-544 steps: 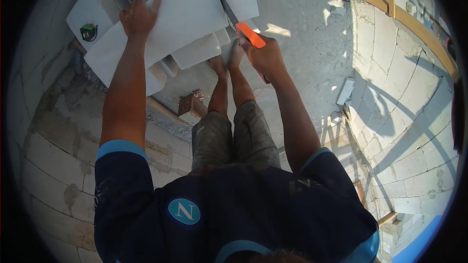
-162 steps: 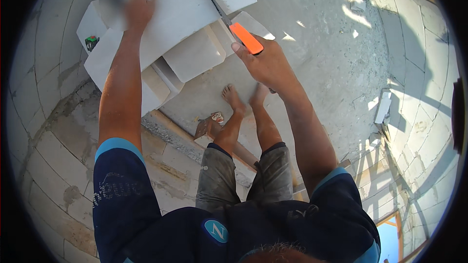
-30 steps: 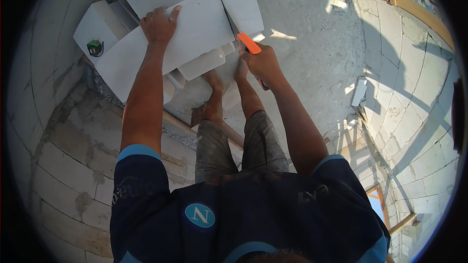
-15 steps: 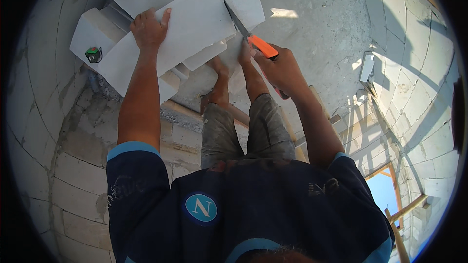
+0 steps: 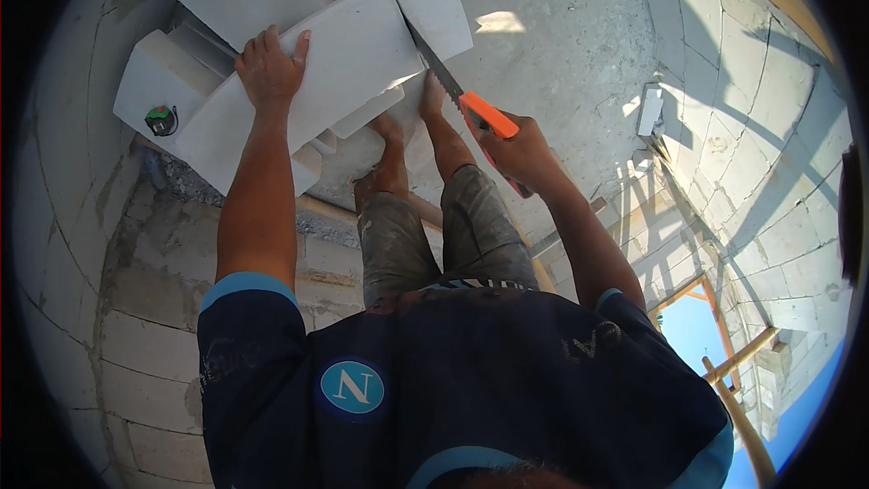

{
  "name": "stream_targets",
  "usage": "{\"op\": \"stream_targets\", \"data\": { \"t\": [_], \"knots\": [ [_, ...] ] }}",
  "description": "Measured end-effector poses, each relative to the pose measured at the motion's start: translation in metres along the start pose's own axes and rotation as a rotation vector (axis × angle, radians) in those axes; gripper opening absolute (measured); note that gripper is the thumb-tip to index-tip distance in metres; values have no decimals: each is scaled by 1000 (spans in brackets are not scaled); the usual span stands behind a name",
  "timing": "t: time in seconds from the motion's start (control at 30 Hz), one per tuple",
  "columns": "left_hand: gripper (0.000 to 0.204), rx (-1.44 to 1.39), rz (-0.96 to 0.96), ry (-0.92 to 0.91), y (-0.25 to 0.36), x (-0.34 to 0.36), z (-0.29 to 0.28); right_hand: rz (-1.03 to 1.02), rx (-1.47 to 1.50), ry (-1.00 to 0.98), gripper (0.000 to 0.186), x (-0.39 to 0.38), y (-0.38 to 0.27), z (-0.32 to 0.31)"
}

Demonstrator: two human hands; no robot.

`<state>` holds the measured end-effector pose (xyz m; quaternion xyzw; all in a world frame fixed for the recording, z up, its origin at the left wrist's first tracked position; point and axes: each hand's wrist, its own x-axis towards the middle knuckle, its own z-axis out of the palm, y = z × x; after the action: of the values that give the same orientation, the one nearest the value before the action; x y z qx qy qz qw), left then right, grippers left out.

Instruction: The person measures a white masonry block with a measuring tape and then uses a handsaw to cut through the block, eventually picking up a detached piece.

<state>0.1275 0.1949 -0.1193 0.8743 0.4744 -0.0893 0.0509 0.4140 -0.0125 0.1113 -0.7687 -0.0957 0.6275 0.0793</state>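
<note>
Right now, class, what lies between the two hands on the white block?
In the head view, bare white aerated-concrete block and the toothed saw blade lie between left hand and right hand.

The person wears a dark navy short-sleeved shirt (image 5: 453,389) with light-blue sleeve cuffs and a round light-blue emblem. Dusty grey shorts (image 5: 444,235) reach the knees; the feet (image 5: 398,131) are bare.

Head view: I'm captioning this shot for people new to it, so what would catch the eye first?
The orange-handled handsaw stands out, gripped by the right hand at centre, its blade sunk into a cut across the white block at the top. The left hand presses flat on that block, left of the cut. A small green and red tape measure sits on another white block at far left.
</note>
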Motion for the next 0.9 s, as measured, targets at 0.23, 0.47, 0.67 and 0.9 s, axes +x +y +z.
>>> {"op": "stream_targets", "data": {
  "t": [0.23,0.47,0.67,0.9],
  "knots": [
    [55,27,29,-13,13,21,0,52,1,34,28,68,0,-9],
    [53,76,74,85,-1,20,4,-231,124,152,31,-28,55,-2],
    [52,58,74,105,15,15,9,-16,38,27,26,62,18,-5],
    [53,71,54,95,-2,13,9,-180,101,62,38,-49,63,-15]
  ]
}}
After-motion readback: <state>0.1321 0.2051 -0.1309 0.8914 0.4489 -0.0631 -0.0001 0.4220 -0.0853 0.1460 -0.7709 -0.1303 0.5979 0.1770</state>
